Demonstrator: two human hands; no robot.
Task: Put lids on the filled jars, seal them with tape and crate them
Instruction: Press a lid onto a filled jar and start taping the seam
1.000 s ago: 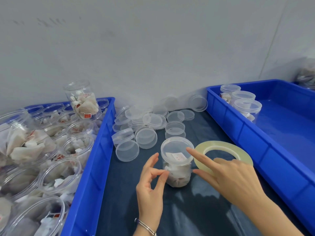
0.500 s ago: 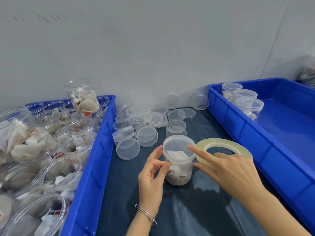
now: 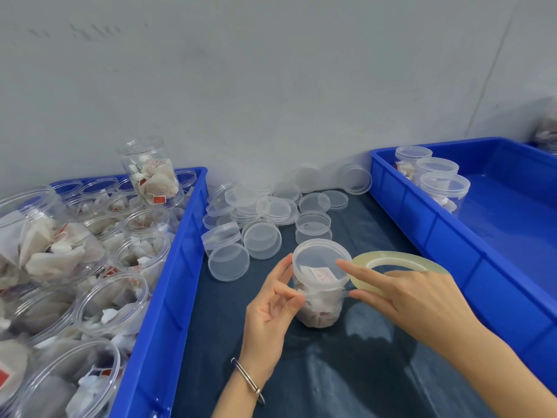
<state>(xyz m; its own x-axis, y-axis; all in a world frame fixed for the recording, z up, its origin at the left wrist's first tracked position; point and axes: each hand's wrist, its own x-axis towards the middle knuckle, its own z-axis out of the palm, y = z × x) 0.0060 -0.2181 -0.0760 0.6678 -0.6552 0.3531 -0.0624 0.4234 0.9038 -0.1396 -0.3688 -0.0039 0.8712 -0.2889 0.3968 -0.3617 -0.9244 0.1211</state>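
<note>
Left hand (image 3: 272,309) pinched tape end at jar (image 3: 319,300) neck, 9 o'clock side. Right hand (image 3: 413,297), fingers spread, steadied lid (image 3: 321,262); roll (image 3: 398,263) at 3 o'clock. Best: keep strip taut, straddle seam.

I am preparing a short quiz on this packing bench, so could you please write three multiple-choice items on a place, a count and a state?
1. Where does the tape roll lie?
A. in the left crate
B. on the dark mat right of the lidded jar
C. on the loose lids

2. How many lidded jars stand in the right crate?
A. three
B. six
C. none

3. What is the left hand doing?
A. lying flat
B. lifting a lid
C. pinching at the jar's side

Answers: 1 B, it lies under the right hand; 2 A, three cluster in the far corner; 3 C, its fingertips meet there.
</note>
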